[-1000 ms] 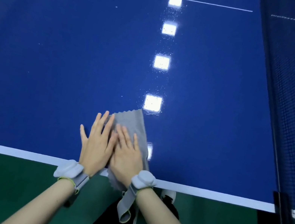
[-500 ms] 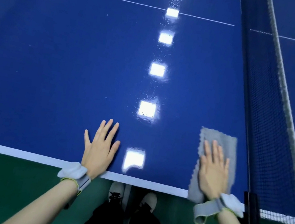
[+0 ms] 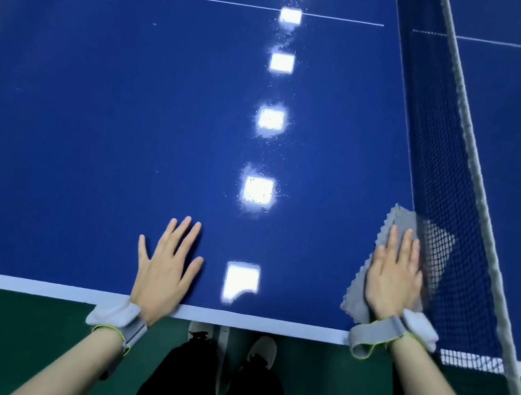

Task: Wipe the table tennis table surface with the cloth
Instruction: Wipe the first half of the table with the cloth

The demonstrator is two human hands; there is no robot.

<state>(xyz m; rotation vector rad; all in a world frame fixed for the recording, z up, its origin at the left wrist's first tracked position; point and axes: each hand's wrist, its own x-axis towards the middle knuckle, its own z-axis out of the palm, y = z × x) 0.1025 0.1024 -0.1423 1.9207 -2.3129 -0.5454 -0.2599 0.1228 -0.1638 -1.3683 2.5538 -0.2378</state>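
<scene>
Right now the right hand [image 3: 393,276] lies flat, palm down, fingers straight & close together, pressing the grey cloth [image 3: 397,221] onto the blue table [image 3: 89,132]. Nothing gripped, just pressed. Cloth sits under the hand near the table's near edge, at the near-right corner of this half, up against the net [image 3: 456,183]. Its far end sticks out past the fingertips, its zigzag left edge shows beside the thumb side, and a bit pokes out behind the heel of the hand by the wrist. Cloth's right side lies at the foot of the net; part shows through the mesh.

Left hand [image 3: 167,264] also flat on the table, fingers spread & straight, holding nothing, well apart from the cloth, heel at the white near edge line [image 3: 27,285]. Both wrists wear grey wristbands [image 3: 117,318]. Light reflections [image 3: 258,190] run in a row across the table btw the hands.
</scene>
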